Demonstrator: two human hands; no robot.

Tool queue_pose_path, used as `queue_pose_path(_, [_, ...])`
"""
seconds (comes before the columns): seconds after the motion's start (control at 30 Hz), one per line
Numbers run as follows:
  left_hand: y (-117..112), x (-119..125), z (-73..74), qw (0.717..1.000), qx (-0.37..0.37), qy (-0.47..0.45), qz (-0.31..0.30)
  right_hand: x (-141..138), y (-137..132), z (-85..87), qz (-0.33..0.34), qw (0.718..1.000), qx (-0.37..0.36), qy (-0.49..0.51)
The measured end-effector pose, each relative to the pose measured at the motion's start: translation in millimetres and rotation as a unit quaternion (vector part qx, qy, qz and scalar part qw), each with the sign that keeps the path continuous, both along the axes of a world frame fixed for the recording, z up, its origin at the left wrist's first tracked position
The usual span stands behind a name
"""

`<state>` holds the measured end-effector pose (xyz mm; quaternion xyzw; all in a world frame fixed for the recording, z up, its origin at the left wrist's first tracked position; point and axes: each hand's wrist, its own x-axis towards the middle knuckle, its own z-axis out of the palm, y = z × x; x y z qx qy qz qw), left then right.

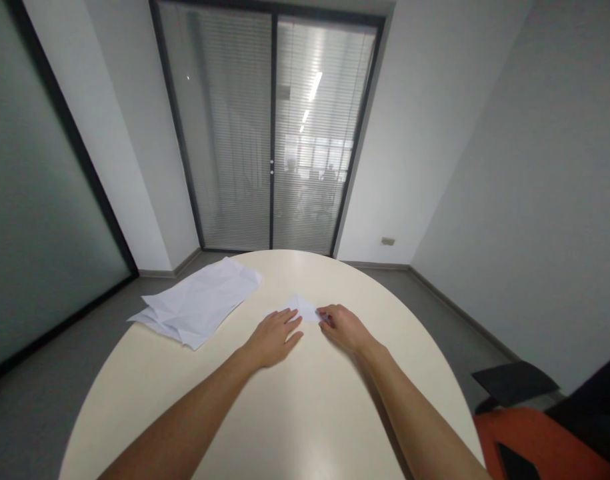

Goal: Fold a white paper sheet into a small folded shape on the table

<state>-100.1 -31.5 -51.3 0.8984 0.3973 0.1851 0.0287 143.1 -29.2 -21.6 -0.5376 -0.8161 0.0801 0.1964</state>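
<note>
A small folded sheet of white paper [303,307] lies flat on the round cream table, its peak pointing away from me. My left hand [275,337] rests palm down over its left part, fingers spread and thumb held apart. At the paper's right corner, my right hand [345,326] pinches the edge between thumb and fingers. Both hands cover the paper's side corners, so its full outline is hidden.
Several creased white sheets [199,300] lie in a loose pile at the table's left edge, partly overhanging. An orange and black chair [535,433] stands at the right. Beyond the round table [295,427] is a glass door with blinds [235,133].
</note>
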Motion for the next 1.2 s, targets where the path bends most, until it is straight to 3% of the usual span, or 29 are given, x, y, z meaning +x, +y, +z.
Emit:
queue_pose_path(0.27, [9, -6, 0.3, 0.984, 0.032, -0.033, 0.174, 5, -2, 3.9, -0.049, 0.999, -0.002, -0.019])
queue_pose_path(0.4, [16, -14, -0.2, 0.974, 0.019, -0.054, 0.217, 9, -1, 4.6, -0.072, 0.997, -0.001, -0.022])
queue_pose_path(0.9, [25, -15, -4.9, 0.968, -0.008, -0.123, 0.220, 4, -3, 3.1, -0.051, 0.997, 0.011, -0.057])
queue_pose_path(1.2, [27, -14, -5.8, 0.974, -0.021, -0.141, 0.175, 3, -4, 3.3, -0.035, 0.998, 0.016, -0.058])
